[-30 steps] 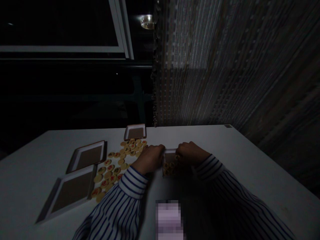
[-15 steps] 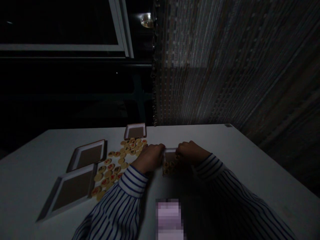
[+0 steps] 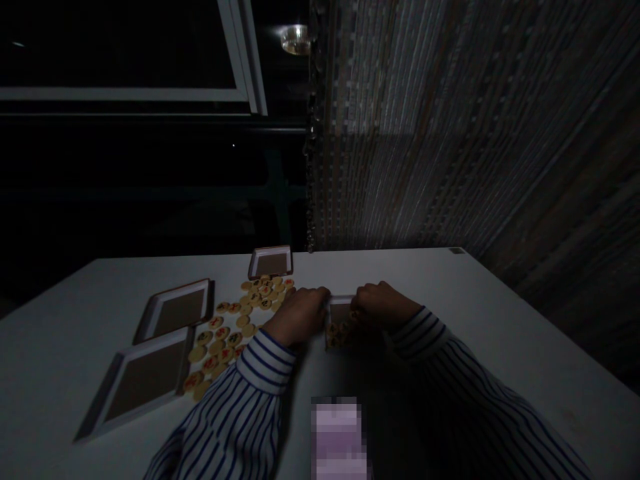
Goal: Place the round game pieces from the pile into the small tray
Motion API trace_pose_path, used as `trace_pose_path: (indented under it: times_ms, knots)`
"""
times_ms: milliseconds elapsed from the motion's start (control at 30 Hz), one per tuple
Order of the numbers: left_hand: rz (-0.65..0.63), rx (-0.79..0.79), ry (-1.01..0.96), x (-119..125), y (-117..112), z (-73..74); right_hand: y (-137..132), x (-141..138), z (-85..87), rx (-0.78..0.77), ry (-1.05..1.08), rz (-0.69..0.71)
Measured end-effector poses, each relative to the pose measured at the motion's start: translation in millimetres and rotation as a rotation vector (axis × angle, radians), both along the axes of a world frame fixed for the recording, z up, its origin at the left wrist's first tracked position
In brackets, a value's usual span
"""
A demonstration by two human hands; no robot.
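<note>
In dim light, my left hand [image 3: 299, 315] and my right hand [image 3: 384, 303] rest at either side of a small square tray [image 3: 341, 312] that holds several round wooden game pieces with red and black marks. Both hands are curled. My left fingers press against the tray's left rim. My right fingers are closed at its right rim, over a piece; what they hold is hard to make out. More such pieces [image 3: 235, 323] lie scattered on the white table [image 3: 475, 313] to the left of my left hand.
Three more square trays with brown insides lie left of the pieces: a large one [image 3: 143, 380] near the front, a middle one [image 3: 177, 310] behind it, a small one [image 3: 271, 262] at the back. A curtain hangs behind the table; a dark window is at left.
Hardly anything has moved. My right hand has shifted very slightly at the tray's right rim; my left hand stays put.
</note>
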State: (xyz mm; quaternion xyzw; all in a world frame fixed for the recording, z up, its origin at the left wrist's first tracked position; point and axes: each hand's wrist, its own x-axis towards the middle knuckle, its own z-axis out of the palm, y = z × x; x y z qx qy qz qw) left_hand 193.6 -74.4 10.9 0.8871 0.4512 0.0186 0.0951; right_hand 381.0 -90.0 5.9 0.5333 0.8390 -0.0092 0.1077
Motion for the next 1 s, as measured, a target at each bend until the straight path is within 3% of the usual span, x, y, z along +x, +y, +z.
trace_pose_path:
  times_ms: [600, 1000]
  knots:
    - [-0.031, 0.067, -0.079, -4.0, 3.6, -6.6, -5.7, 11.1, 18.6, 0.178, 0.011, -0.038]
    - [0.038, 0.113, -0.159, -14.3, 9.6, 0.3, -13.7, 9.3, 32.6, 0.212, 0.034, -0.030]
